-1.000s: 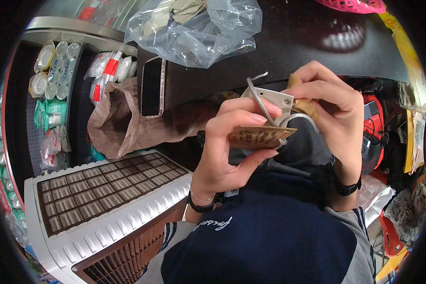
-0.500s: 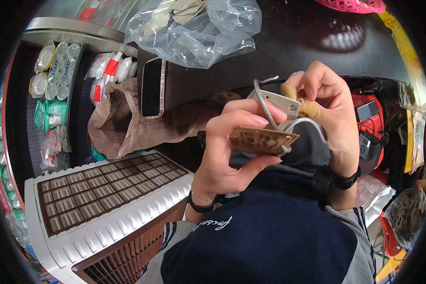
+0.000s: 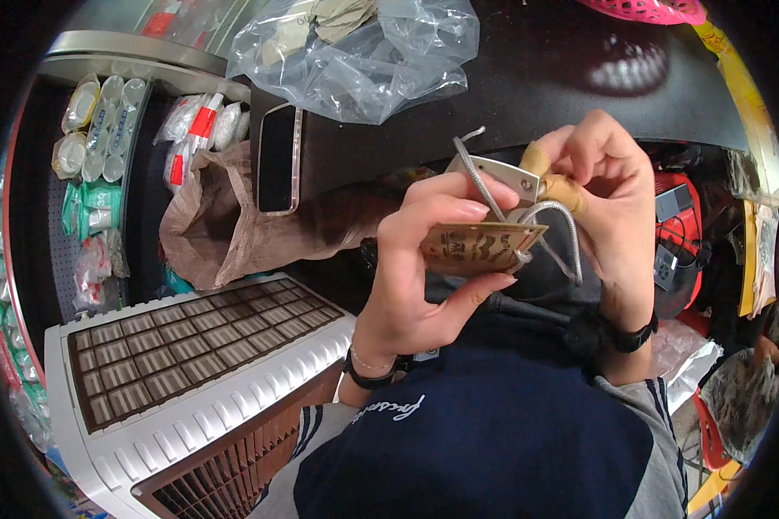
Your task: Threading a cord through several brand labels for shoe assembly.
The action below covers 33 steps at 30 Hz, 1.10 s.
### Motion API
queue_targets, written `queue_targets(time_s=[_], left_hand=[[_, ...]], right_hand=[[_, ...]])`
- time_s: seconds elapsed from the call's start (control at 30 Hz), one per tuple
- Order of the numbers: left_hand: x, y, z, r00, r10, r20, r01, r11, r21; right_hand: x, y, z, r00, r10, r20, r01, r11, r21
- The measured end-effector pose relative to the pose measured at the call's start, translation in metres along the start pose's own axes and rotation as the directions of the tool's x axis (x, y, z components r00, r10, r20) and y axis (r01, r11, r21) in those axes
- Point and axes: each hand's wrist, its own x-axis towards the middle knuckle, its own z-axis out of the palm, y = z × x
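Observation:
My left hand (image 3: 411, 272) is closed around a folded-looking brown card tag (image 3: 483, 246), its printed face toward me. A grey cord (image 3: 573, 233) runs through the tag's right end and loops out; its free end sticks up above my left fingers. Behind, a pale tag (image 3: 504, 176) with a hole near its corner sits between both hands. My right hand (image 3: 613, 195) wears tan finger cots (image 3: 566, 194) on the thumb and a finger. Its fingers are bent together beside the pale tag and the cord; what they pinch is hidden.
On the dark table (image 3: 528, 78) lie a clear plastic bag (image 3: 363, 78) with paper tags and a phone (image 3: 279, 160). A brown sack (image 3: 225, 216) hangs below the phone. A white air cooler (image 3: 199, 372) stands left, near shelves of packaged goods. A pink basket (image 3: 649, 9) is at the far right.
The brown tag has tipped so more of its printed face shows. The cord loop has lifted and curls down in front of my right thumb; its free end has shifted left.

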Motion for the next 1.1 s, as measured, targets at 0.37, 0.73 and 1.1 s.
queue_targets(time_s=[0.37,0.73,1.1], left_hand=[[0.003,0.0,0.002,1.0,0.002,0.0,-0.002,1.0,0.012],[-0.001,0.001,0.003,0.999,-0.031,-0.006,0.032,0.994,0.103],[0.001,0.003,0.003,1.0,-0.024,0.006,0.022,0.963,0.267]], right_hand=[[-0.005,-0.008,-0.006,0.867,-0.44,0.234,0.476,0.593,-0.649],[-0.004,-0.02,0.001,0.923,-0.273,0.271,0.382,0.565,-0.731],[-0.002,-0.013,-0.001,0.917,-0.327,0.229,0.374,0.507,-0.776]])
